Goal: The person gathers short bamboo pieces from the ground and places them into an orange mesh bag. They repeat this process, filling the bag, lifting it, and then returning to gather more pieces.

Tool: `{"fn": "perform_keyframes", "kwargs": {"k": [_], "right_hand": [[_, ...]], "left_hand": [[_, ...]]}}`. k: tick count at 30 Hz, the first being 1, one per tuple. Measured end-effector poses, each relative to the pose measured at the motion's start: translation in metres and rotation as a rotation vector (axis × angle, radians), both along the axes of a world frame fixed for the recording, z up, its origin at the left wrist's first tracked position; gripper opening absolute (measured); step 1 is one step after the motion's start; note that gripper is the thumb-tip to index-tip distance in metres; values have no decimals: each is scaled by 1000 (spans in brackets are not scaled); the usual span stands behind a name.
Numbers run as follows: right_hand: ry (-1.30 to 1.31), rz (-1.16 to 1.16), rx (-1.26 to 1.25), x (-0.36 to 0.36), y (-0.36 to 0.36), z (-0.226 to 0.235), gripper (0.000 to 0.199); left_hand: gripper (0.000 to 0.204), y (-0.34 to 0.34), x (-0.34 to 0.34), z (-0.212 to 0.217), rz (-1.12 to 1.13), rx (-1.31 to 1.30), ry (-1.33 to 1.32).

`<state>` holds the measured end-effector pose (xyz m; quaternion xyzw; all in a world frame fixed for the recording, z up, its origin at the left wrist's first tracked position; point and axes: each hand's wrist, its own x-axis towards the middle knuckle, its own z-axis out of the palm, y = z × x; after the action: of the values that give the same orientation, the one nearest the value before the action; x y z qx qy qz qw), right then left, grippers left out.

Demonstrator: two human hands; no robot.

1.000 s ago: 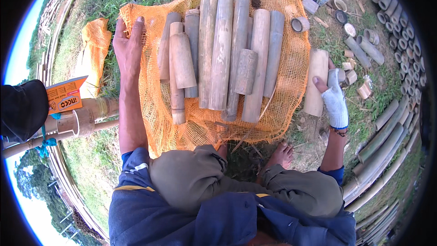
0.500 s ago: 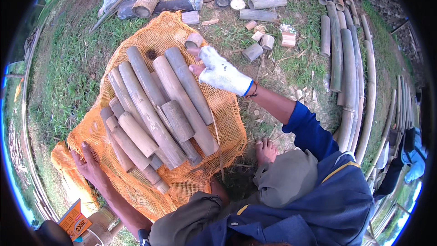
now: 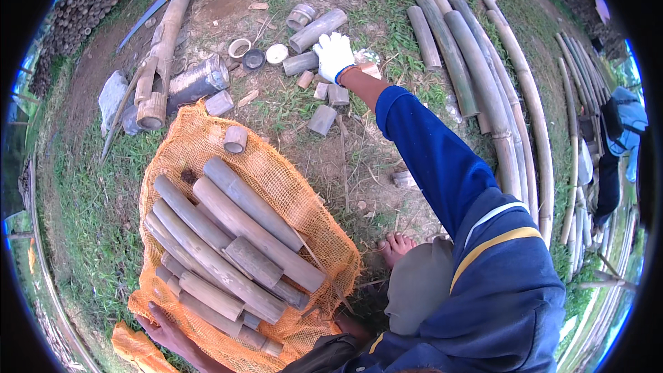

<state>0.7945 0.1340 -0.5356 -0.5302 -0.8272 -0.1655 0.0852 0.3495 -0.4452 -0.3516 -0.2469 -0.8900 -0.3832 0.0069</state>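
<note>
My right hand [image 3: 333, 55], in a white knitted glove with a blue cuff, reaches far forward. Its fingers look slightly apart, beside a long bamboo piece [image 3: 319, 30] and at the end of a shorter bamboo piece [image 3: 300, 63]; I cannot tell whether it touches them. My bare left hand [image 3: 164, 333] is at the near left edge of an orange mesh sack [image 3: 276, 166], thumb apart from the fingers, which are partly hidden. Several cut bamboo tubes [image 3: 259, 242] lie side by side on the sack. One short bamboo piece [image 3: 235, 139] sits near its far end.
Small bamboo offcuts [image 3: 322, 120] are scattered on the ground ahead. A black disc [image 3: 253, 61] and a pale disc [image 3: 277, 53] lie left of my glove. Long bamboo poles [image 3: 476, 83] stretch along the right. A dark thick tube [image 3: 197, 86] rests at the left.
My right hand has moved from beside the tubes on the sack to the offcuts farther ahead. The view has shifted forward and right; my left hand stays at the sack's edge.
</note>
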Motion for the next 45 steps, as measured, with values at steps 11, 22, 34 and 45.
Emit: {"fn": "perform_keyframes", "kwargs": {"k": [11,22,34,45], "right_hand": [[210,-633,34,149,-17,45,75],[257,-739,-322,208,-24,54,84],[319,-836,-517,212,-34,52,113],[747,-616,-724,202,-88,49,109]], "left_hand": [[84,-5,-17,-8,-3,-110,124],[83,23,-1,-4,-56,-75,32],[78,1,-10,6,-97,-66,18],[68,-3,-6,8,-92,-84,63]]}}
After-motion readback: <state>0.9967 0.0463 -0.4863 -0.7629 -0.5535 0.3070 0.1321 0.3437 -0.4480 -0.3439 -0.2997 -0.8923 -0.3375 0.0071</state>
